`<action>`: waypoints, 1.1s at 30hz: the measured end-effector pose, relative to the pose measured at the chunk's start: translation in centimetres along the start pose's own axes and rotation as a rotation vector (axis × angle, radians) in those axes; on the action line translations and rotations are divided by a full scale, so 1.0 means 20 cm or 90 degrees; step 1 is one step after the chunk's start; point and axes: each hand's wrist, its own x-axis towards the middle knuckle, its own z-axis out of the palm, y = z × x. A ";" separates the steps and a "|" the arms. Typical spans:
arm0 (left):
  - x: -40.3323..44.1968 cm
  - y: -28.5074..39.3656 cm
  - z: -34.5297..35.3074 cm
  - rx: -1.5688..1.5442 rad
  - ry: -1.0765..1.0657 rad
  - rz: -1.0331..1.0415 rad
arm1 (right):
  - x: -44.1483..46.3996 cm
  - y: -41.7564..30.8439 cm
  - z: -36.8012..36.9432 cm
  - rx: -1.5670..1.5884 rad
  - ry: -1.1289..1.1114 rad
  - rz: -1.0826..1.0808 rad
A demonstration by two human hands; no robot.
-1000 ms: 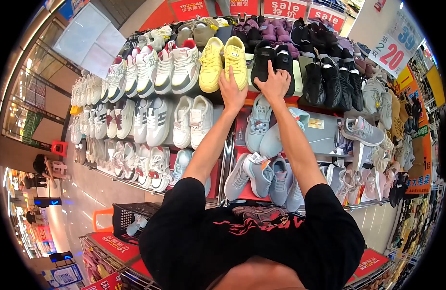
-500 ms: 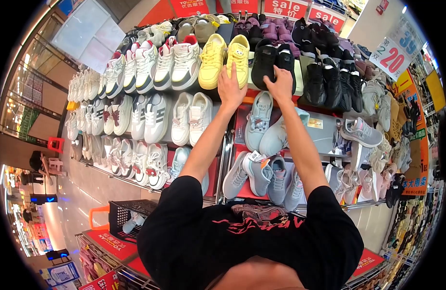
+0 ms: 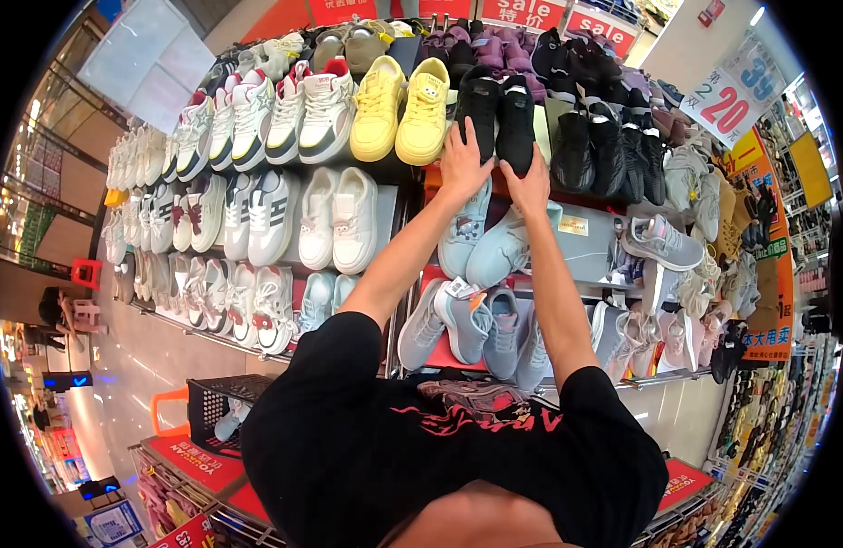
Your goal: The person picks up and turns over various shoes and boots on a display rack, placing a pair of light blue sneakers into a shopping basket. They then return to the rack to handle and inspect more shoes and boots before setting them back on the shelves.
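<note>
A pair of black shoes (image 3: 515, 123) stands on the top tier of the rack, toes toward me. My left hand (image 3: 464, 164) is at the toe of the left black shoe, fingers bent over its side. At the toe of the other shoe is my right hand (image 3: 528, 183), its fingers along the lower side. Both hands look closed on the pair. Yellow shoes (image 3: 422, 114) stand just left of them. Pale blue shoes (image 3: 464, 233) lie on the tier below, partly behind my forearms.
White sneakers (image 3: 327, 110) fill the tiers at the left, and more black shoes (image 3: 572, 151) stand at the right. A grey box (image 3: 581, 247) lies below them. Behind me at the left is a black basket (image 3: 207, 411) holding a light shoe. Price signs (image 3: 741, 87) hang at the right.
My left hand has moved from the yellow shoes to the left black shoe. My right hand has shifted to the right black shoe. The view has turned, so the rack appears further left.
</note>
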 end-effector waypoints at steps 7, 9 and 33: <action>-0.01 -0.03 0.06 0.017 0.011 0.017 | 0.01 0.02 0.02 -0.024 0.013 -0.040; -0.01 -0.04 0.05 0.021 0.003 0.012 | 0.00 0.03 0.01 -0.030 0.015 -0.050; -0.85 0.04 -0.12 -0.110 -0.054 -0.050 | -0.72 0.00 -0.17 -0.107 0.115 -0.176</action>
